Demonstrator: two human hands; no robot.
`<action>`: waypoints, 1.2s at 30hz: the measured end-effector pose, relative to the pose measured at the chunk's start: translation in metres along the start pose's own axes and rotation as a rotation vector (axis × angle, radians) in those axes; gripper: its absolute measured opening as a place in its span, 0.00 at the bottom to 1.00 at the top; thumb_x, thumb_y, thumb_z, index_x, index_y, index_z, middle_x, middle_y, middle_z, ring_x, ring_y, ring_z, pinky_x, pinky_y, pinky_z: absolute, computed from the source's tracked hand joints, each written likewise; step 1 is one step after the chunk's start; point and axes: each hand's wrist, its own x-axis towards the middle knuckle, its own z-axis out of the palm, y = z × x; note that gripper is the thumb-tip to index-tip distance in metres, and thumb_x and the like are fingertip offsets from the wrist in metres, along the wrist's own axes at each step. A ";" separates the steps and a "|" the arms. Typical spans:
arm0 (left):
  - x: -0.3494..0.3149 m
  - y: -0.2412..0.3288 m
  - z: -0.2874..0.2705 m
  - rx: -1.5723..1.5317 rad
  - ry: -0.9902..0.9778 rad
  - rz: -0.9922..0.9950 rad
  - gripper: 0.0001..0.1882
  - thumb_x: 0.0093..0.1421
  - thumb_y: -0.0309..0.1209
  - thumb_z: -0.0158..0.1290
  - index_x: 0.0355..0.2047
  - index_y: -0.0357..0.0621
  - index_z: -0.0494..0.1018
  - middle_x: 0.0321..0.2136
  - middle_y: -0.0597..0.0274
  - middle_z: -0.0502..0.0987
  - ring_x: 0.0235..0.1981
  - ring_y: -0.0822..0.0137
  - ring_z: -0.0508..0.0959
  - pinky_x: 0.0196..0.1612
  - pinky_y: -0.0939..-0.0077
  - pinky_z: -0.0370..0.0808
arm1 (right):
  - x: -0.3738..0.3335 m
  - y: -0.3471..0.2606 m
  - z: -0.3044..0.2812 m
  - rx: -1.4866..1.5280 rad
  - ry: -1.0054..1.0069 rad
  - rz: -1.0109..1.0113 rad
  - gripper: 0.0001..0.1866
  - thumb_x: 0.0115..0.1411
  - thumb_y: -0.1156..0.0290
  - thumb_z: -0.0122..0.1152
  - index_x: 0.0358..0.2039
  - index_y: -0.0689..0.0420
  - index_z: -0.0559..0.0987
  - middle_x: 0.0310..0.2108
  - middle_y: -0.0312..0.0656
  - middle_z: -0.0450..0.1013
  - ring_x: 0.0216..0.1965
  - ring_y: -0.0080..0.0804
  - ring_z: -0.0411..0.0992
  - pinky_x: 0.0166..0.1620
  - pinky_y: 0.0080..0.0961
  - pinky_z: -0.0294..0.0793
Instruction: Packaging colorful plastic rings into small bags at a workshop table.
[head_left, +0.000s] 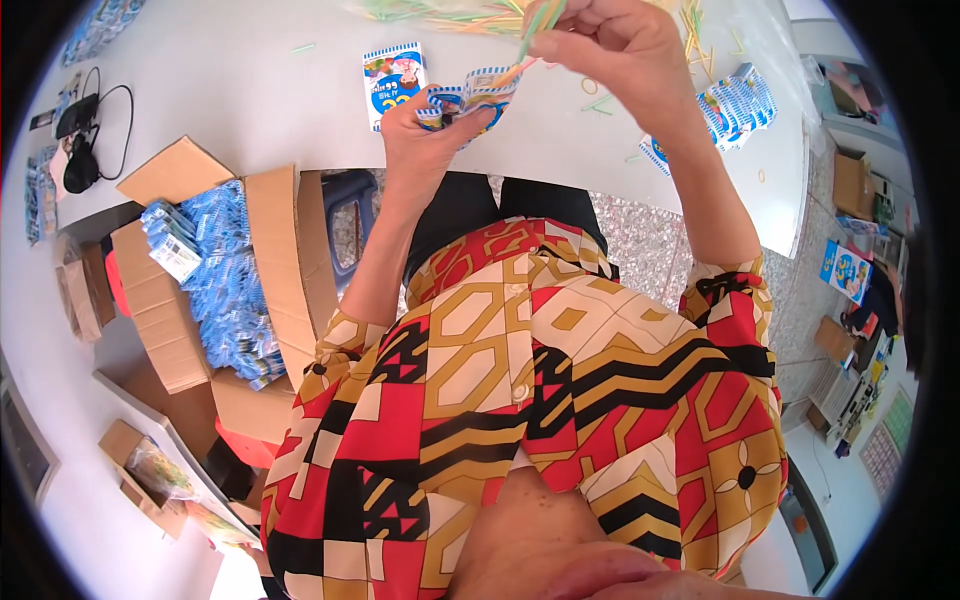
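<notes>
above the white, smooth-topped table (290, 110), the left hand (420, 150) has its thumb and fingers clamped on a small blue-and-white printed packet (490, 97), held up off the surface at a tilt, striped edge uppermost. the right hand (630, 55) pinches a few thin pastel green and pinkish sticks (540, 28) between thumb and fingers; their lower ends slant down to the packet's upper edge, though i cannot tell how far inside they reach. just left of the held packet, a flat, rectangular blue-and-white carton-like packet (393, 85) lies on the table. to the right, partly behind the right forearm, is an overlapping row of blue-and-white striped packets (742, 105). loose yellow and orange sticks (697, 42) lie near the far edge. below the table's left part stands an open brown cardboard box (165, 335), filled with many blue packets (225, 290).
</notes>
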 end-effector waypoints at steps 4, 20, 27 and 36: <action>0.003 -0.001 0.008 -0.003 -0.058 0.029 0.09 0.50 0.24 0.62 0.32 0.36 0.78 0.25 0.67 0.79 0.25 0.82 0.74 0.29 0.89 0.70 | 0.017 0.055 -0.004 -0.012 -0.145 -0.791 0.07 0.50 0.77 0.64 0.30 0.61 0.76 0.29 0.34 0.72 0.33 0.20 0.69 0.39 0.17 0.67; 0.007 0.000 0.005 0.047 -0.030 0.044 0.07 0.50 0.25 0.62 0.30 0.38 0.78 0.22 0.68 0.78 0.23 0.82 0.73 0.27 0.89 0.69 | 0.001 0.031 0.006 -0.109 -0.066 -0.042 0.05 0.50 0.76 0.64 0.29 0.58 0.78 0.45 0.41 0.69 0.50 0.29 0.65 0.54 0.28 0.60; 0.010 0.002 0.008 0.059 -0.024 0.051 0.08 0.49 0.26 0.63 0.30 0.37 0.78 0.22 0.69 0.77 0.23 0.83 0.71 0.26 0.88 0.67 | 0.000 0.030 0.005 0.112 -0.116 -0.418 0.05 0.51 0.78 0.63 0.30 0.61 0.78 0.43 0.42 0.70 0.50 0.28 0.64 0.55 0.27 0.58; 0.006 0.002 0.015 0.091 0.018 -0.012 0.06 0.48 0.24 0.62 0.24 0.40 0.75 0.18 0.76 0.70 0.21 0.84 0.64 0.24 0.88 0.60 | -0.020 0.040 0.003 -0.240 -0.048 -0.187 0.12 0.52 0.67 0.64 0.38 0.53 0.78 0.48 0.38 0.70 0.52 0.29 0.65 0.57 0.29 0.60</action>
